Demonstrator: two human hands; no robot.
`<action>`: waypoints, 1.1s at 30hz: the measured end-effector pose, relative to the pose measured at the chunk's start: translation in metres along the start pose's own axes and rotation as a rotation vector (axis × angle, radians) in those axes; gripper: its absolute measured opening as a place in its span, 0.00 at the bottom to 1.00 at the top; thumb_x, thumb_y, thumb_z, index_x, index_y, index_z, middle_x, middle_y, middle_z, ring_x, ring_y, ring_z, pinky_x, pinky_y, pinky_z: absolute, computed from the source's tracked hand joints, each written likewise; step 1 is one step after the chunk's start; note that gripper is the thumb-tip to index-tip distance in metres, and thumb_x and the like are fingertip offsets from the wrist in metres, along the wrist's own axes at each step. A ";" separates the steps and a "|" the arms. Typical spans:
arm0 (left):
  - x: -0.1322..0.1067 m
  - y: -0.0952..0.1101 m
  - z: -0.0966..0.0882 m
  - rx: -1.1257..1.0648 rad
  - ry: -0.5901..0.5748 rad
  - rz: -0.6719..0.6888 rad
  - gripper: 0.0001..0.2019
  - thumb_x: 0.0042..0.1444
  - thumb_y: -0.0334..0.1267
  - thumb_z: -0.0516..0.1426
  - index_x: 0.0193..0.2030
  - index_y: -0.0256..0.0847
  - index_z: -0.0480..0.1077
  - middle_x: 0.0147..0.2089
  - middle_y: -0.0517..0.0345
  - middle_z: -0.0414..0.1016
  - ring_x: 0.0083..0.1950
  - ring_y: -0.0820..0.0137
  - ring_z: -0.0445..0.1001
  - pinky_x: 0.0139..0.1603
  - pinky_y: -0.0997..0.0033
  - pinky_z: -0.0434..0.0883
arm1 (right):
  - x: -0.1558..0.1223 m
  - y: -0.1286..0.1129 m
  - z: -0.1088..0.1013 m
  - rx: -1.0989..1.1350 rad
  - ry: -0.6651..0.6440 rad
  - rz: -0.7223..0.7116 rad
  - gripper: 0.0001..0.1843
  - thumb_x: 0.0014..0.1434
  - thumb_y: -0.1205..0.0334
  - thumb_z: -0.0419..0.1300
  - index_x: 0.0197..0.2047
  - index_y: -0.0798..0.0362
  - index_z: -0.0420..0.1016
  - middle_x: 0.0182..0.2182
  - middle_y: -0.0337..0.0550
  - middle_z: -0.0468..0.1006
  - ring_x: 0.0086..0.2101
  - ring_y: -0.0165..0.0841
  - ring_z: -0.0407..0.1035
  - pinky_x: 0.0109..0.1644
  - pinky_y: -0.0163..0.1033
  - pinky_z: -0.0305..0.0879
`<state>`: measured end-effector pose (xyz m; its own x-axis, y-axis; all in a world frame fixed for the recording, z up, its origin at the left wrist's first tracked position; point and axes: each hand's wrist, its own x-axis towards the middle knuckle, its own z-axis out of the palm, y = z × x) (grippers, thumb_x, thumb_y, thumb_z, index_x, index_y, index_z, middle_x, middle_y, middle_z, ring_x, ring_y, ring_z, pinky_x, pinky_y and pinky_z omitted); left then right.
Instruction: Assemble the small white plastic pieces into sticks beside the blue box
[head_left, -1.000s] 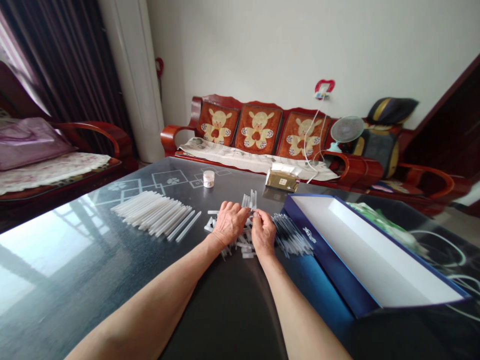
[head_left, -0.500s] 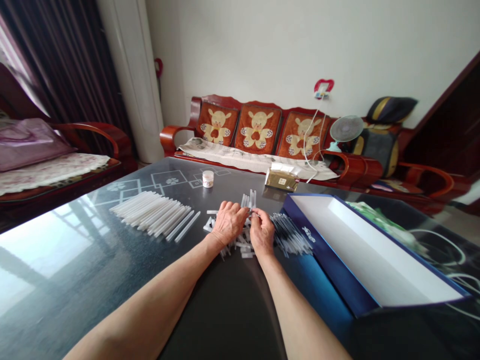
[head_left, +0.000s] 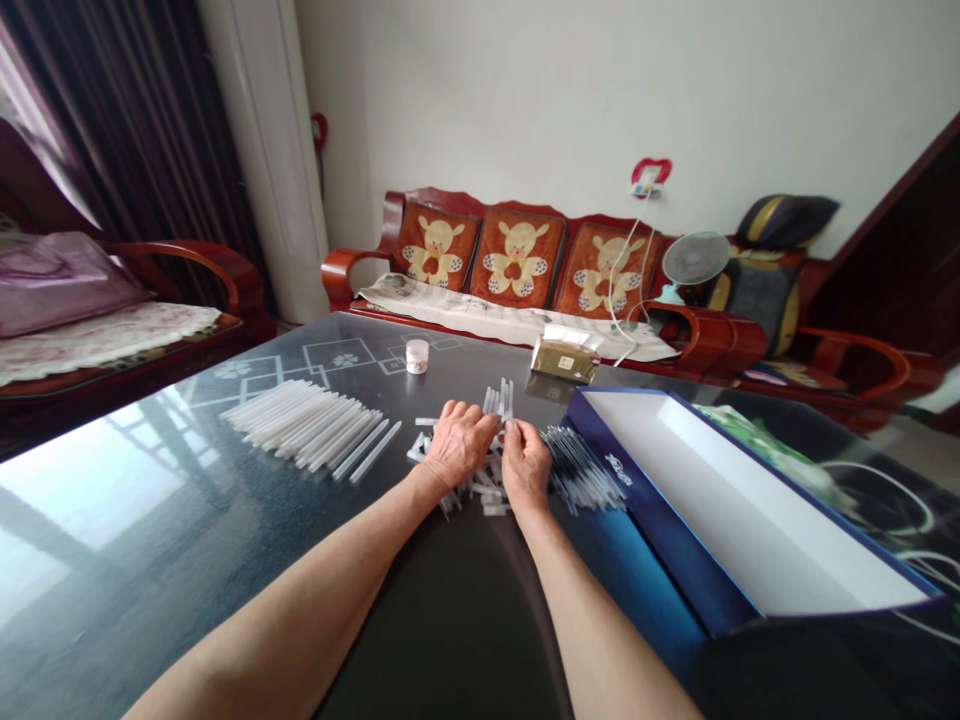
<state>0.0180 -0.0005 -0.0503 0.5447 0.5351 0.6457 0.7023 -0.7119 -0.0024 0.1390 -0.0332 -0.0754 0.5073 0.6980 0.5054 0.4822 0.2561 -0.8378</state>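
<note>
Both my hands rest close together on a dark glass table, over a loose heap of short white plastic pieces. My left hand has its fingers curled and pinched toward the right one. My right hand is also curled, fingertips meeting the left at a small pale piece that I cannot name. A few short white sticks lie just beyond my fingers. A bundle of thin clear rods lies right of my right hand.
A row of long white tubes lies to the left. An open blue box with a white inside sits on the right. A small white jar and a tan packet stand farther back. A red wooden bench lies beyond.
Nothing much differs; both hands stay together over the heap, with only slight finger movement and a small shift of the camera.
</note>
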 end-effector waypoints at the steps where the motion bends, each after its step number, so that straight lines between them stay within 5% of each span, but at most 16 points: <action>1: 0.000 -0.001 0.000 -0.002 -0.001 -0.005 0.14 0.65 0.40 0.45 0.42 0.44 0.72 0.32 0.54 0.68 0.36 0.64 0.62 0.42 0.62 0.55 | 0.000 0.000 0.000 0.026 0.003 -0.002 0.19 0.58 0.50 0.51 0.38 0.56 0.73 0.33 0.49 0.78 0.35 0.36 0.71 0.42 0.40 0.65; 15: -0.001 -0.008 0.001 0.000 0.008 -0.048 0.16 0.64 0.41 0.44 0.40 0.42 0.71 0.31 0.54 0.69 0.36 0.65 0.64 0.44 0.61 0.56 | -0.003 -0.006 -0.001 -0.071 0.000 -0.181 0.13 0.56 0.58 0.53 0.37 0.54 0.76 0.35 0.47 0.77 0.35 0.34 0.71 0.43 0.39 0.66; 23: 0.000 -0.005 -0.004 -0.054 -0.011 -0.016 0.17 0.65 0.42 0.44 0.49 0.46 0.70 0.32 0.54 0.70 0.36 0.65 0.65 0.44 0.63 0.57 | 0.000 -0.006 -0.002 -0.008 0.053 -0.014 0.15 0.55 0.51 0.54 0.34 0.54 0.73 0.32 0.45 0.78 0.35 0.35 0.70 0.42 0.39 0.65; 28: 0.000 -0.009 -0.003 -0.012 0.030 -0.101 0.18 0.64 0.46 0.45 0.38 0.46 0.75 0.29 0.54 0.68 0.35 0.65 0.65 0.43 0.62 0.56 | 0.010 0.006 -0.004 0.148 0.228 0.266 0.17 0.56 0.49 0.50 0.38 0.54 0.69 0.30 0.46 0.76 0.33 0.36 0.71 0.40 0.41 0.66; 33: 0.000 -0.013 0.000 0.019 0.037 -0.098 0.17 0.63 0.43 0.46 0.36 0.44 0.75 0.29 0.54 0.68 0.35 0.66 0.65 0.43 0.62 0.55 | 0.004 0.000 -0.005 -0.103 0.223 -0.190 0.18 0.57 0.58 0.49 0.49 0.53 0.67 0.49 0.54 0.70 0.51 0.39 0.64 0.53 0.47 0.61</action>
<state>0.0088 0.0088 -0.0500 0.4556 0.5842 0.6717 0.7602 -0.6479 0.0478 0.1445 -0.0334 -0.0718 0.5399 0.4767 0.6937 0.6477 0.2911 -0.7041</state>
